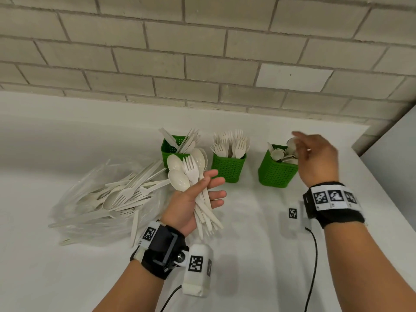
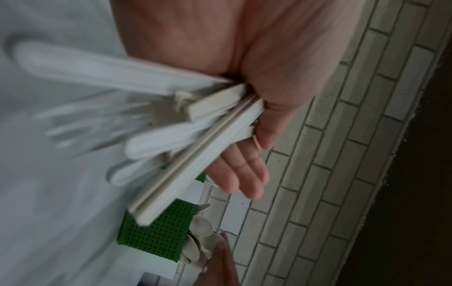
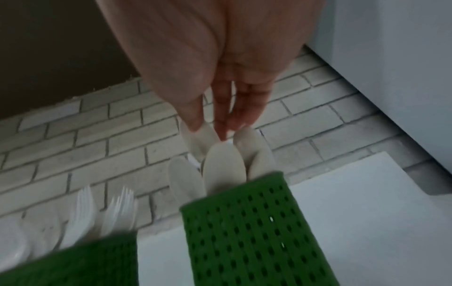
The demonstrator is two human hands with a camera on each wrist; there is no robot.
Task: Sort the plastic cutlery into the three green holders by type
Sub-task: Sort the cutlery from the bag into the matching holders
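Fig.: sorting in progress, approx. midway by judgement.

Nearest you, your left hand point(image 1: 191, 199) is palm-up w/ thumb curled over a mixed bundle point(image 1: 198, 188) of spoons, forks and knife-like handles; the other fingers point(image 1: 216, 194) lie nearly straight beneath it. In the left-wrist view the handle ends fan out past the palm. This bundle is not yet sorted.

Left of that hand, a loose pile point(image 1: 121, 194) of cutlery lies on a clear plastic bag point(image 1: 74, 199), well apart from the holders. Judged remaining work: this pile plus the bundle, i.e. a large share.

Further back, three green holders stand in a row on the bench point(image 1: 247, 255). Left holder point(image 1: 171, 147): knives and similar long pieces, leaning. Middle holder point(image 1: 228, 167): forks, tines up. Right holder point(image 1: 276, 172): spoons, bowls up. All three are part-filled, by type as far as can be seen.

Your right hand point(image 1: 315, 156) hovers over the right holder's far rim, fingers point(image 3: 220, 116) extended downward, tips at the spoon bowls point(image 3: 225, 164); whether they pinch one or have let go, can't tell (motion blur).

Surface: white, smooth bench; a small marker tag point(image 1: 292, 213) lies on it near your right wrist. Beyond: pale brick wall point(image 1: 202, 52); a white panel point(image 1: 391, 136) meets the bench at far right.
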